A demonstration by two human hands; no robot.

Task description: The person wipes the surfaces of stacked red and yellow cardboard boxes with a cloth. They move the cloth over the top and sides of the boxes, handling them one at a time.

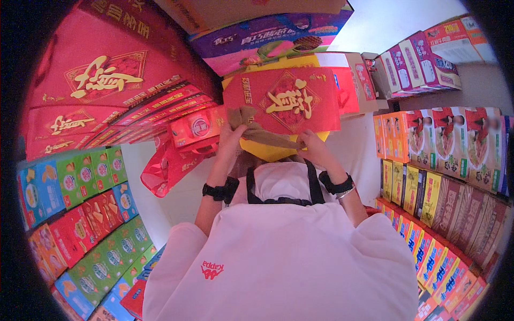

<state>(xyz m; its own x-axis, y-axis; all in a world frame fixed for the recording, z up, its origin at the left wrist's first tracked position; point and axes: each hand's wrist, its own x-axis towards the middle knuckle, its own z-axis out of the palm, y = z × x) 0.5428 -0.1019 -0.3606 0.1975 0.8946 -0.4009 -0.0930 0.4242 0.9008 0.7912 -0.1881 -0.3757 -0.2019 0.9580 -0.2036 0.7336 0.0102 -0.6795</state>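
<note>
A brown cloth is stretched between my two hands in front of my body. My left hand grips its bunched end, and my right hand pinches the other end. Right behind the cloth lies a red gift box with gold characters, on top of a yellow package whose edge shows below it. A red carton with a round emblem is just left of my left hand, above a red plastic bag.
Large red gift boxes are stacked at the upper left. Behind the front box stands a purple biscuit carton. Shelves of colourful packages line the left, and more boxed food lines the right. Pale floor shows at left.
</note>
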